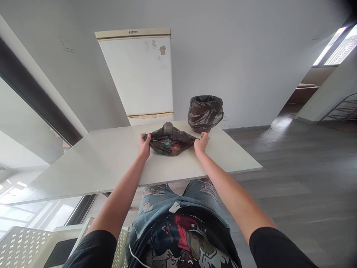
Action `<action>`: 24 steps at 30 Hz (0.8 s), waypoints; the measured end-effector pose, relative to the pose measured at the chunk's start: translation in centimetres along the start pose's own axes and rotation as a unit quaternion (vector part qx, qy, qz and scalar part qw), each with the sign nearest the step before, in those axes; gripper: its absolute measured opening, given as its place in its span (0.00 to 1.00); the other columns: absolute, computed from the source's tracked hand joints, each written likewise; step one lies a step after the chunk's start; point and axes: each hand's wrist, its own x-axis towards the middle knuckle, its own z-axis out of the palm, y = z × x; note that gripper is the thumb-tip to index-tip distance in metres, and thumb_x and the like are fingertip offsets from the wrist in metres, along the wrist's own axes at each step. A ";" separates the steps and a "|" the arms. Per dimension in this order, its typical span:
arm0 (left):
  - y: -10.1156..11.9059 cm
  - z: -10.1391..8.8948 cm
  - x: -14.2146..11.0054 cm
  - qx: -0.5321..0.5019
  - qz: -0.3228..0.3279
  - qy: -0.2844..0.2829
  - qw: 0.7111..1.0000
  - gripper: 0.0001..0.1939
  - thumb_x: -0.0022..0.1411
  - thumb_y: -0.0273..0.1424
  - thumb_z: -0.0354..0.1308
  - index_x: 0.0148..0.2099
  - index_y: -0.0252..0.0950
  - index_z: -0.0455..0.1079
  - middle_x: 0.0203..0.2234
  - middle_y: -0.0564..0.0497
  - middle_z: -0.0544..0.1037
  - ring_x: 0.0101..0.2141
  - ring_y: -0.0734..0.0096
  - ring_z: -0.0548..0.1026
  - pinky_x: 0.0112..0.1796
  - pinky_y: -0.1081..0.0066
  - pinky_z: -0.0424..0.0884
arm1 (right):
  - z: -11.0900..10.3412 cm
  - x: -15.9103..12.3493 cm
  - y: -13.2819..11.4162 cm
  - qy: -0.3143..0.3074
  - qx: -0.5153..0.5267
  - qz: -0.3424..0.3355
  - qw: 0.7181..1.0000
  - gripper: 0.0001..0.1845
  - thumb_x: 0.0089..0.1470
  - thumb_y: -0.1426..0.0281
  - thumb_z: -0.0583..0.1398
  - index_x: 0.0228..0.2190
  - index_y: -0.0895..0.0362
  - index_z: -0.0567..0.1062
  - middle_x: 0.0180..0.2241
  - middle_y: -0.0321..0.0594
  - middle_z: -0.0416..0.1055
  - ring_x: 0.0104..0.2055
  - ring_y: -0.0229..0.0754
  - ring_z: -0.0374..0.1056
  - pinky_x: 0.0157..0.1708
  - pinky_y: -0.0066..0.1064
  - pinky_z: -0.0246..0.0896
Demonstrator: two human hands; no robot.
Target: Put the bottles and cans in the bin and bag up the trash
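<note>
A dark translucent plastic bag (170,140) with coloured contents lies on the white table (111,156). My left hand (145,144) is closed on the bag's left edge. My right hand (201,142) is closed on its right edge. The bag is stretched between both hands. Just behind it on the table stands a small bin (205,112) lined with a black bag, a little to the right of my right hand.
A white fridge (141,74) stands against the grey wall behind the table. Grey wooden floor (301,175) spreads to the right. A glass wall runs along the left. A white perforated chair (25,247) is at the lower left.
</note>
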 end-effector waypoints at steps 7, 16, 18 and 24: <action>-0.9 0.4 -0.9 0.134 -0.055 -0.098 0.985 0.23 0.46 0.31 0.77 0.43 0.40 0.72 0.34 0.53 0.76 0.36 0.66 0.73 0.36 0.71 0.69 | 0.4 -2.6 -4.0 -0.242 -0.108 -0.316 0.911 0.10 0.58 0.70 0.58 0.42 0.52 0.74 0.46 0.51 0.69 0.53 0.58 0.64 0.56 0.51 0.58; -1.9 -0.3 0.0 0.112 -0.113 -0.059 0.986 0.15 0.48 0.28 0.62 0.41 0.39 0.73 0.28 0.53 0.75 0.29 0.65 0.72 0.29 0.70 0.66 | 0.7 -3.1 -3.2 -0.320 -0.166 -0.304 0.882 0.19 0.71 0.62 0.51 0.40 0.52 0.81 0.37 0.45 0.74 0.36 0.46 0.69 0.41 0.38 0.64; -1.8 -0.3 0.0 0.105 -0.117 -0.056 0.986 0.17 0.47 0.27 0.62 0.43 0.39 0.74 0.29 0.53 0.75 0.29 0.65 0.72 0.29 0.70 0.66 | 0.5 -2.8 -2.9 -0.308 -0.163 -0.270 0.898 0.19 0.70 0.61 0.52 0.46 0.51 0.81 0.38 0.44 0.76 0.36 0.46 0.69 0.38 0.38 0.65; -0.8 -0.3 0.2 0.055 -0.065 -0.035 0.996 0.14 0.57 0.36 0.62 0.45 0.40 0.76 0.37 0.50 0.80 0.38 0.62 0.77 0.37 0.67 0.72 | 0.4 -2.6 -3.3 -0.310 -0.145 -0.267 0.901 0.20 0.69 0.57 0.56 0.55 0.49 0.78 0.41 0.44 0.75 0.41 0.49 0.70 0.43 0.41 0.68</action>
